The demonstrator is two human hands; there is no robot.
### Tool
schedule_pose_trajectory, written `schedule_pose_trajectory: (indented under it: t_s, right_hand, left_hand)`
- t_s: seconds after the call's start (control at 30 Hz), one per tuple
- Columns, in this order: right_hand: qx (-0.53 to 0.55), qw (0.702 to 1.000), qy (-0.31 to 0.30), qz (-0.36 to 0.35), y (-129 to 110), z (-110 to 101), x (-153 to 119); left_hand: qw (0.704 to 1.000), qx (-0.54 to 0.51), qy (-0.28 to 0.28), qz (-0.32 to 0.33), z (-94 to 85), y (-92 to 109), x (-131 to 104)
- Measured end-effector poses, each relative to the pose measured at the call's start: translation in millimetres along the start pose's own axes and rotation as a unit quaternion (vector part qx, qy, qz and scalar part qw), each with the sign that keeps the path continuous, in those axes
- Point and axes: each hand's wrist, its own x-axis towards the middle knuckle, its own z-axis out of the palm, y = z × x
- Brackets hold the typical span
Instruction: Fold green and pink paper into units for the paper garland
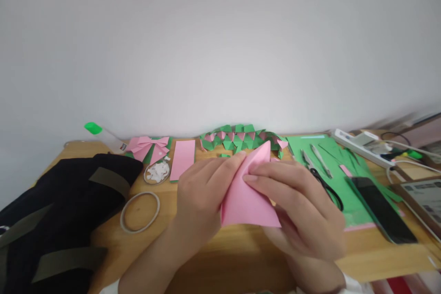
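Note:
A pink sheet of paper point(250, 204), partly folded with a pointed top, is held up over the front of the table between both hands. My left hand point(203, 190) grips its left edge, fingers closed along the fold. From the right, my right hand point(298, 200) pinches the paper, its fingertips pressed on the front face near the middle. The thumb of the right hand is hidden behind the sheet. Beyond the hands lies a green and pink folded-paper chain point(241, 137). A pink paper rectangle point(183, 160) rests behind the left hand.
On the wooden table point(165, 211) at left are a black bag point(69, 202), a tape ring point(139, 212), a dish of white scraps point(157, 172) and a pink paper bow point(148, 148). At right, scissors point(325, 183), a pen point(320, 161), a phone point(384, 211) and a power strip point(363, 147).

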Motion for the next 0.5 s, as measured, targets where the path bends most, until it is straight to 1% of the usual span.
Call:
schedule_pose_trajectory:
  t_s: [0.07, 0.1, 0.2, 0.27, 0.33, 0.4, 0.5]
  right_hand:
    - [0.029, 0.999, 0.032, 0.005, -2, 0, 5]
    - [0.041, 0.998, 0.037, 0.011, -2, 1, 8]
    - [0.073, 0.996, 0.009, 0.045, -3, 2, 12]
    - [0.099, 0.993, 0.005, 0.068, -3, 2, 13]
    - [0.115, 0.990, 0.008, 0.085, -3, 3, 13]
    - [0.118, 0.988, 0.004, 0.101, -3, 2, 14]
    - [0.106, 0.987, -0.014, 0.122, -2, 1, 14]
  left_hand:
    - [1.000, 0.017, -0.002, -0.001, 0.6, 1, 0]
    - [1.000, 0.024, -0.005, -0.002, 0.4, 1, 0]
    - [0.999, 0.044, -0.013, -0.006, -1.3, 3, 2]
    - [0.999, 0.035, -0.023, -0.012, -2.4, 4, 3]
    - [0.999, 0.000, -0.041, -0.030, -3.0, 5, 5]
    - [0.994, -0.058, -0.069, -0.069, -2.9, 6, 7]
    - [0.971, -0.154, -0.118, -0.141, -3.1, 8, 9]
